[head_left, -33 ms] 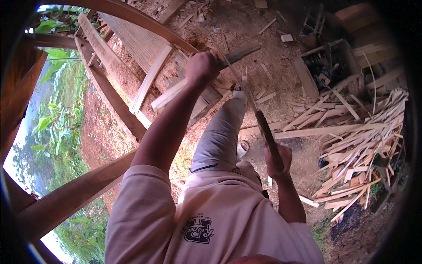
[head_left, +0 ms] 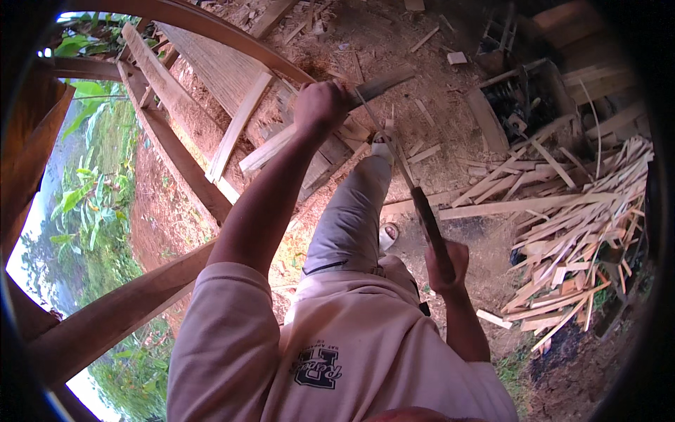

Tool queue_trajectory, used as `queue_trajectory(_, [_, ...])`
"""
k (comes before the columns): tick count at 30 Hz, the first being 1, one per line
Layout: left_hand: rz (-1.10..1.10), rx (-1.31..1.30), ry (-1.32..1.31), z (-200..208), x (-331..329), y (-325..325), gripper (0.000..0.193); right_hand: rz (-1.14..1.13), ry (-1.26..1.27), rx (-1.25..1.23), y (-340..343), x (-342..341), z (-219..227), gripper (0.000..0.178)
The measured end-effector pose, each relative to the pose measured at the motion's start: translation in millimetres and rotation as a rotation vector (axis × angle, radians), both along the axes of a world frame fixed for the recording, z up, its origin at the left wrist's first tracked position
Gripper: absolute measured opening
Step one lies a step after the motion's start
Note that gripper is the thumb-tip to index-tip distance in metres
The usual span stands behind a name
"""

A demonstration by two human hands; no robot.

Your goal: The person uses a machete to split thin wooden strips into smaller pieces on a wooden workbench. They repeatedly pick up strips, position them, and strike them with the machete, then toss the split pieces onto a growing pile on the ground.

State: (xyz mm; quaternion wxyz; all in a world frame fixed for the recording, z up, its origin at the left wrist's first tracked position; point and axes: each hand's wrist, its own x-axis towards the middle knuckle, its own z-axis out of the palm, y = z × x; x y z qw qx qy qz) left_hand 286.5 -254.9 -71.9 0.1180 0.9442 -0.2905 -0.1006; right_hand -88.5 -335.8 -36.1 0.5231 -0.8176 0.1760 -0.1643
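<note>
My right hand (head_left: 448, 266) is closed around the dark handle (head_left: 432, 235) of what looks like a handsaw, seen nearly edge-on. Its thin blade (head_left: 397, 151) slants away to the far left, and the tip end comes close beside my left hand (head_left: 322, 107). That left hand is a fist pressed at the near end of a long wooden beam (head_left: 246, 43); its fingertips are hidden. Just beyond the knuckles a darker board (head_left: 387, 81) sticks out to the right. Whether the blade touches the beam or this board, I cannot tell.
Offcut strips (head_left: 580, 239) lie heaped at the right, below a dark machine (head_left: 524, 98) in a wooden frame. Planks (head_left: 239, 126) lean at the left by a thick rail (head_left: 126, 309). My sandalled foot (head_left: 382, 146) is near the blade, on sawdust-covered ground.
The saw has slid back slightly toward my body with my right hand; less of its blade reaches past the left hand. My left hand stays almost in place.
</note>
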Motion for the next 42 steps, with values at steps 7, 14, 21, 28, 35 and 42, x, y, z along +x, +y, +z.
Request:
queue_trajectory(7, [-0.017,-0.031,0.037,10.6,-2.5,-7.7,0.046,-0.064,0.192,0.028,10.6,-25.2,88.0,0.023])
queue_trajectory(14, [-0.078,-0.063,0.053,-3.8,1.3,-5.6,0.047,0.008,0.215,0.094,0.5,40.4,157.0,0.014])
queue_trajectory(21, [-0.189,-0.062,0.04,-2.4,6.6,2.0,0.035,0.061,0.246,0.128,-7.1,91.8,167.6,0.016])
queue_trajectory(28, [-0.114,-0.114,0.079,-10.7,13.6,-0.6,0.036,-0.009,0.203,0.148,1.5,113.0,154.3,0.021])
queue_trajectory(35, [-0.073,-0.14,0.015,-8.1,17.8,-0.4,0.042,0.055,0.208,0.133,-17.6,125.4,152.0,0.024])
queue_trajectory(42, [-0.012,-0.059,-0.044,-10.5,25.1,-1.0,0.045,0.09,0.129,0.048,-55.4,86.1,72.3,0.021])
